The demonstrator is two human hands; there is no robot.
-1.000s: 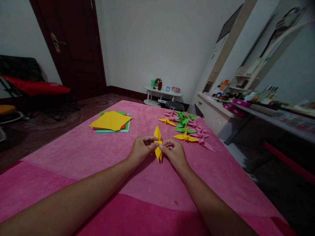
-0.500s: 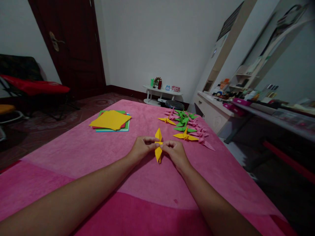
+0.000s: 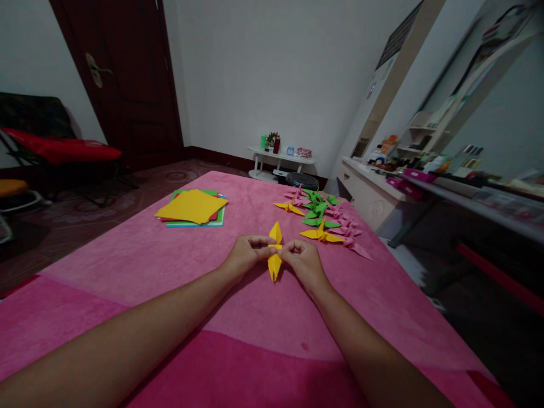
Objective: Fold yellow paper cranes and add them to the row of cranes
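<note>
A yellow origami crane (image 3: 275,266) is held over the pink cloth, its long axis pointing away from me. My left hand (image 3: 250,252) pinches its middle from the left. From the other side, my right hand (image 3: 302,259) pinches it too, the thumbs nearly meeting at the centre. Parts of the folded paper are hidden behind my fingers. To the right of my hands lie finished-looking paper cranes: a yellow crane (image 3: 323,233), several green cranes (image 3: 315,211) and several pink cranes (image 3: 346,226). A second yellow crane (image 3: 289,208) rests farther back.
On the left of the cloth-covered table (image 3: 170,294) sits a stack of coloured paper (image 3: 193,207), yellow on top. A cluttered dressing table (image 3: 374,187) stands to the right. Beyond are a small white shelf (image 3: 283,156), a red chair (image 3: 63,150) and a dark door (image 3: 123,85).
The yellow crane's near end has turned slightly, showing a split tip more plainly. Both hands keep their pinch in nearly the same place.
</note>
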